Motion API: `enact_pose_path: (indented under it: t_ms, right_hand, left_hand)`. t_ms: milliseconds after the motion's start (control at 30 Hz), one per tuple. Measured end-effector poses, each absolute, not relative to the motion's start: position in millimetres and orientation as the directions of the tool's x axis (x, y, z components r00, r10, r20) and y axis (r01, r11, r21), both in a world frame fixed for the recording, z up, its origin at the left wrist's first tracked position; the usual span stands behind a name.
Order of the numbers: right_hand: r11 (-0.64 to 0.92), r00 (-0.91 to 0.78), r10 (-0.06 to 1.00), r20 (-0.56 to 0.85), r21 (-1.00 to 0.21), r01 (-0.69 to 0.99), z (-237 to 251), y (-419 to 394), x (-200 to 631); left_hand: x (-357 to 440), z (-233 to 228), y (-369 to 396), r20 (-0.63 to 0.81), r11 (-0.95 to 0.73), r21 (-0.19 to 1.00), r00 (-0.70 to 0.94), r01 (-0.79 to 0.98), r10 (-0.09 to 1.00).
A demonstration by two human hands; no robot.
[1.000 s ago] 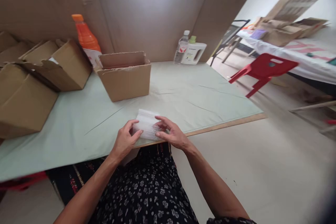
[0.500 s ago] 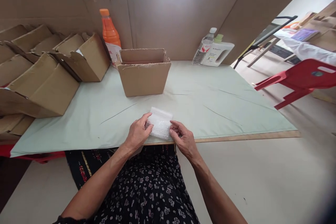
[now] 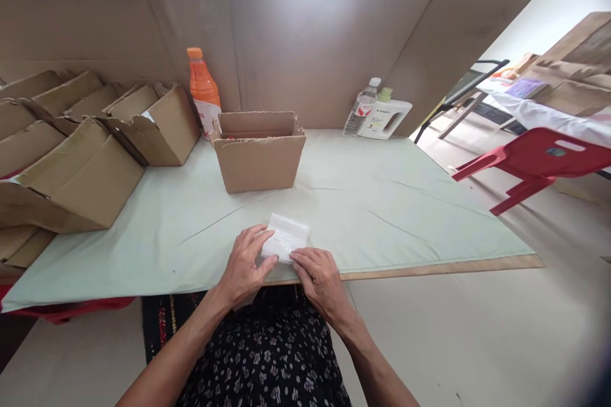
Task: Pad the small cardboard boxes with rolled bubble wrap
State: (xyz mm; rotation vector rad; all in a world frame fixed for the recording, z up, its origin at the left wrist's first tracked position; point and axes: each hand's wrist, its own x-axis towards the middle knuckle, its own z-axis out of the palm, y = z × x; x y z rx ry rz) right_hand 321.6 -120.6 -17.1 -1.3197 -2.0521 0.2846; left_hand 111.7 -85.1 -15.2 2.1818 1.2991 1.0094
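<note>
A small white sheet or pouch of bubble wrap point(image 3: 287, 235) lies flat near the table's front edge, close to my body. Resting at its left side, my left hand point(image 3: 244, 264) is open, with thumb and index finger apart against the plastic. My right hand point(image 3: 319, 273) is closed on its near right corner, fingertips bunched over the edge and thumb below. Whether anything is wrapped inside the plastic, I cannot make out. Behind it stands an open cardboard box point(image 3: 260, 164), with a bit of red inside.
Several open cardboard boxes point(image 3: 81, 184) crowd the table's left side. An orange drink bottle point(image 3: 204, 92), a clear water bottle point(image 3: 363, 108) and a white jug point(image 3: 387, 119) stand against the cardboard partition point(image 3: 310, 57). On the floor at right is a red plastic chair point(image 3: 548, 159).
My view has tilted up, showing the room beyond the partition. My right hand has shifted from the right edge of the bubble wrap to its near corner. The left fingers have spread.
</note>
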Motion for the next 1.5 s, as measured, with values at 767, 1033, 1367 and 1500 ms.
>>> enact_pose_path:
  t_ms: [767, 1033, 1367, 1500]
  right_hand:
    - [0.414, -0.318, 0.909, 0.268, -0.521, 0.746, -7.7, -108.1, 309.2]
    - [0.303, -0.126, 0.946, 0.299, -0.675, 0.673, 3.7, -98.1, 302.5]
    - [0.558, -0.215, 0.812, 0.542, -0.616, 0.556, 14.0, -113.9, 257.2]
    - [0.537, -0.303, 0.841, 0.449, -0.620, 0.572, 11.8, -115.9, 257.5]
  left_hand:
    - [98.9, -19.5, -102.6, 0.439, -0.542, 0.594, 0.326, 0.594, 0.837]
    - [94.6, -4.8, -109.3, 0.016, 0.002, 0.955, -0.057, 0.298, 0.998]
    - [103.0, 6.2, -116.4, -0.223, 0.292, 0.773, 0.189, -0.563, 0.956]
    - [109.9, 5.7, -113.5, -0.216, 0.268, 0.756, 0.158, -0.597, 0.963]
